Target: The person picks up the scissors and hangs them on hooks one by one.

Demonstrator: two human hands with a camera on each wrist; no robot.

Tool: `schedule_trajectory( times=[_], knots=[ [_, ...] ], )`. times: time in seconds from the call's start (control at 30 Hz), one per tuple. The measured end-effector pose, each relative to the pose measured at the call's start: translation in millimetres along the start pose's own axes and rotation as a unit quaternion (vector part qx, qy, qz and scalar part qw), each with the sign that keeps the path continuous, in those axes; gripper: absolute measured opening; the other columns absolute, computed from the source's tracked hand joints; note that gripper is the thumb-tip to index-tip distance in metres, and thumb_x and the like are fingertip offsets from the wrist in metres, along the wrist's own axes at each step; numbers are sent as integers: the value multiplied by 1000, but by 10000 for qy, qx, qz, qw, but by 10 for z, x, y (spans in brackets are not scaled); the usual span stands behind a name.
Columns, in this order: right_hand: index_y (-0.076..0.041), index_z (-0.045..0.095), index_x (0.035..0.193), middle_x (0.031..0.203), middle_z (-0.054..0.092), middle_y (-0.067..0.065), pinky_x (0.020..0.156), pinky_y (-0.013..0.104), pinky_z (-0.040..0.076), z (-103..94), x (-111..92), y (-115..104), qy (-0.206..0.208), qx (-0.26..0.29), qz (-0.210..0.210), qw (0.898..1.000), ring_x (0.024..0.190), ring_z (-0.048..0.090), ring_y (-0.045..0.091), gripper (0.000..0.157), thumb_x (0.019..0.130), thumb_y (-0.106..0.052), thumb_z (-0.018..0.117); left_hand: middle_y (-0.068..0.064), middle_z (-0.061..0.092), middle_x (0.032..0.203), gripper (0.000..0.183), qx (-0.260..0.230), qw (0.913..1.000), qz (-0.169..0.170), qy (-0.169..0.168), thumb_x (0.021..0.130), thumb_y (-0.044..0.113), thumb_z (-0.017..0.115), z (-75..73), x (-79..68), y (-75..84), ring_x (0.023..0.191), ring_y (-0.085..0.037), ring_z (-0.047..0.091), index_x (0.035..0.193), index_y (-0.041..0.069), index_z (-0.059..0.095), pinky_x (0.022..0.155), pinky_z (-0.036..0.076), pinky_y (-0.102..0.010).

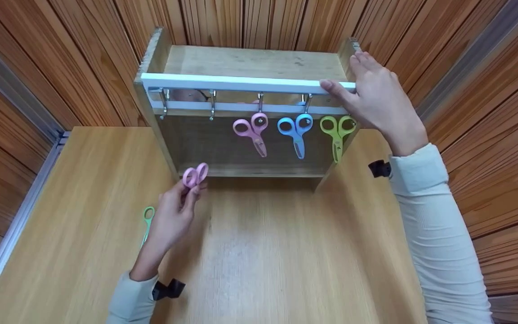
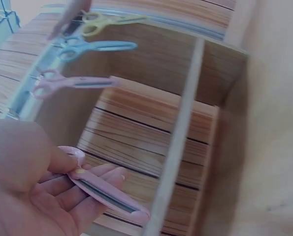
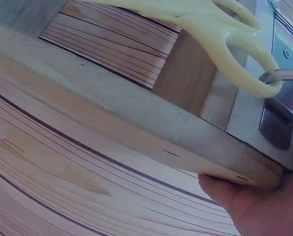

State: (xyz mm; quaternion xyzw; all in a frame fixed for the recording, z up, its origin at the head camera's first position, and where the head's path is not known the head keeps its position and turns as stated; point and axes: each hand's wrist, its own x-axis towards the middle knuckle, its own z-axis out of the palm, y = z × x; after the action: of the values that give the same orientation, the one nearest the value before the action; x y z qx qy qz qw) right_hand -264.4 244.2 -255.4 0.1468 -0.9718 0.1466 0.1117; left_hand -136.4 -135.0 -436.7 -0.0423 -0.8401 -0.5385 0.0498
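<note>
My left hand [image 1: 172, 218] pinches pink scissors [image 2: 107, 191] between thumb and fingers, handle loops up in the head view, in front of the rack's lower left. In the left wrist view their covered blades lie across the fingers. My right hand [image 1: 382, 101] grips the upper right corner of a wooden rack [image 1: 259, 63], thumb on its white rail [image 1: 241, 84] and fingers on the side panel. From the rail's hooks hang another pair of pink scissors [image 1: 257, 137], blue scissors [image 1: 298, 138] and yellow-green scissors [image 1: 337, 143]. Two left hooks, including the leftmost hook [image 1: 165, 105], hold nothing.
Green scissors [image 1: 146, 227], partly hidden by the left wrist, lie on the wooden table [image 1: 259, 252]. Wood-plank panels [image 1: 268, 22] stand behind the rack and at both sides. A metal strip [image 1: 20, 198] runs along the left.
</note>
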Motion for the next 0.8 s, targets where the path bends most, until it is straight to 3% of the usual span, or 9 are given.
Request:
schedule_trajectory(
  times=[0.57, 0.7, 0.8],
  knots=[
    [-2, 23, 166, 176, 14, 19, 134, 59, 15, 16, 8, -7, -94, -75, 115, 9999, 166, 12, 36, 110, 96, -85, 33, -17, 76, 127, 33, -819, 9941, 701, -109, 109, 7, 54, -231, 214, 531, 116, -27, 76, 140, -3, 60, 99, 59, -25],
    [-3, 22, 167, 177, 14, 18, 134, 59, 14, 21, 9, -7, -114, -61, 125, 9998, 166, 12, 36, 108, 97, -84, 33, -16, 77, 124, 32, -818, 9929, 863, -43, 109, 8, 55, -227, 257, 642, 115, -26, 77, 138, -3, 61, 90, 61, -17],
    [-3, 25, 166, 176, 16, 18, 134, 59, 15, 21, 1, -2, -66, -23, 139, 9999, 166, 13, 36, 108, 96, -85, 34, -15, 78, 123, 31, -944, 9914, 903, -71, 109, 9, 54, -201, 299, 700, 114, -25, 77, 138, -1, 61, 84, 61, -18]
  ],
)
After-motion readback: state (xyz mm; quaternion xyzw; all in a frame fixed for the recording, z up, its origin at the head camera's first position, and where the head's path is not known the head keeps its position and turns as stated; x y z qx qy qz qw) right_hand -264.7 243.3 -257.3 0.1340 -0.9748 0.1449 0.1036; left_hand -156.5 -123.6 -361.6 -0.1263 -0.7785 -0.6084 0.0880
